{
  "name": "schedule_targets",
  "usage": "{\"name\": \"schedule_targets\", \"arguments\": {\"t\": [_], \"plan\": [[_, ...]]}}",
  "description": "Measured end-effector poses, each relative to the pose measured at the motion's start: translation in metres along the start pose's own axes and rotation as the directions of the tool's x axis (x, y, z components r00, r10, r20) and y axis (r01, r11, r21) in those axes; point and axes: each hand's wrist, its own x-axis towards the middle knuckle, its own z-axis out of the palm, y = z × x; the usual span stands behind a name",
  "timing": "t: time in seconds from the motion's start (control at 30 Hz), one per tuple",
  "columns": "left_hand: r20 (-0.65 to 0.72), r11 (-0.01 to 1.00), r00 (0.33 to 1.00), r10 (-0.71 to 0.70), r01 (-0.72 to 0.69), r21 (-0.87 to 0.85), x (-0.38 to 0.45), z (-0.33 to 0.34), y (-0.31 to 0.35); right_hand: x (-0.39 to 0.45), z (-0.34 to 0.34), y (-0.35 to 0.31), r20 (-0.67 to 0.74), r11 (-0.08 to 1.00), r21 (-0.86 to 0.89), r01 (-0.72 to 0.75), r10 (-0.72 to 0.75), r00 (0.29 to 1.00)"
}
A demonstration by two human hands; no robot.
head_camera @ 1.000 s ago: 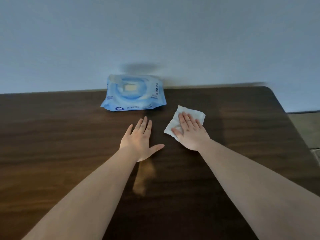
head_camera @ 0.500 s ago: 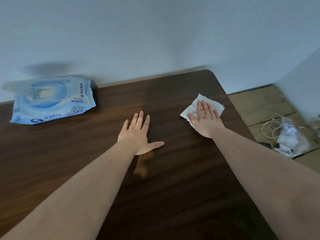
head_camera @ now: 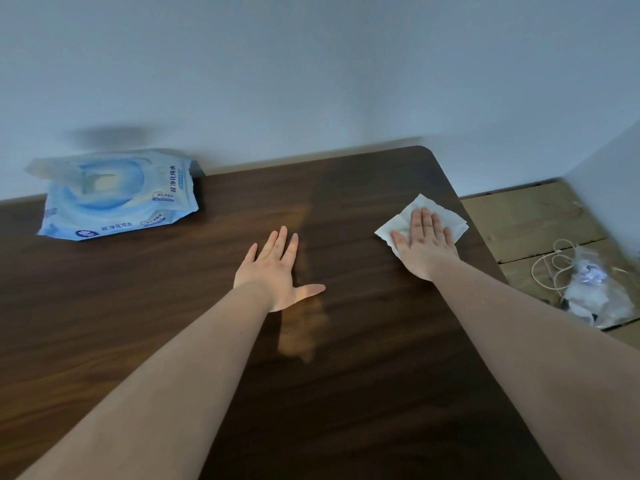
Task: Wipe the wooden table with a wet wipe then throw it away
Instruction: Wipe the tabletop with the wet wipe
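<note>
Dark wooden surface (head_camera: pixel 363 393) under us, our right hand (head_camera: pixel 424 245), flat and open, has pushed the wet wipe (head_camera: pixel 420 216) out to the right edge near the far corner, so that stretch looks wiped, while our left hand (head_camera: pixel 273 268) rests flat, empty.

The right hand (head_camera: pixel 424 245) lies flat on a white wet wipe (head_camera: pixel 436 211) near the right edge of the dark wooden table (head_camera: pixel 381 375). The left hand (head_camera: pixel 273 271) rests flat, fingers spread. A blue wipes pack (head_camera: pixel 114 195) lies far left.
</note>
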Motion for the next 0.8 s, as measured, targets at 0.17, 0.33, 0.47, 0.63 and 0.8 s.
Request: {"name": "schedule_targets", "arguments": {"t": [0.17,0.33,0.47,0.63,0.8], "plan": [[-0.045,0.998,0.998,-0.051,0.048,-0.047,-0.026,0.002,-0.036,-0.021,0.010,-0.053,0.029,0.991,-0.015,0.134,-0.133,0.991],[-0.073,0.979,0.978,-0.194,0.189,-0.075,-0.070,0.010,-0.106,-0.044,0.024,-0.129,0.031,0.956,-0.048,0.290,-0.289,0.957],[-0.066,0.933,0.933,-0.354,0.348,-0.095,-0.118,0.032,-0.171,-0.066,0.039,-0.207,0.048,0.887,-0.104,0.450,-0.448,0.893],[-0.002,0.843,0.849,-0.529,0.525,-0.119,-0.191,0.067,-0.249,-0.100,0.059,-0.315,0.092,0.773,-0.166,0.612,-0.606,0.790],[0.056,0.714,0.727,-0.685,0.684,-0.151,-0.259,0.103,-0.324,-0.127,0.080,-0.408,0.118,0.672,-0.220,0.707,-0.701,0.703]]}}
